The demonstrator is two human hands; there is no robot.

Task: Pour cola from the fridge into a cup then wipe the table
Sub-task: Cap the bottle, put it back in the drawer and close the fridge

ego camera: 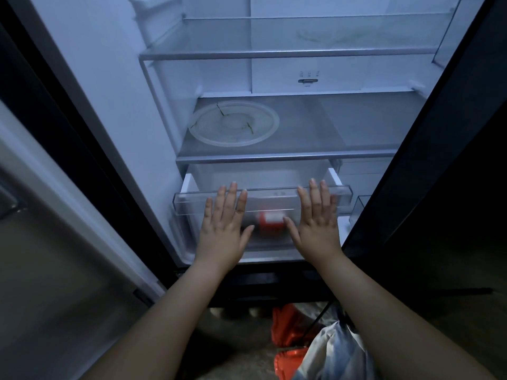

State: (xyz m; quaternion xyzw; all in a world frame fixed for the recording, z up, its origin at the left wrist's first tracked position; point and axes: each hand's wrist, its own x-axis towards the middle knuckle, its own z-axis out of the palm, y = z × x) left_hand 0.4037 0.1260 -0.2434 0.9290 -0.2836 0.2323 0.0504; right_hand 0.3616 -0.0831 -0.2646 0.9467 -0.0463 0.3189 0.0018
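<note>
So the fridge [109, 91] is wide open and the person has both hands up at the clear bottom drawer [192, 204]. Left hand [223, 223] and right hand [315, 218] are both flat, fingers straight and spread, palms toward the drawer front, fingertips up by its top rim, not gripping anything. The cola bottle [271, 222] lies on its side inside that drawer, its red label showing through the plastic right between the two hands. A round clear lid [234, 123] sits on the glass shelf [343, 133] above. Orange bags [285, 325] are on the floor below.
</note>
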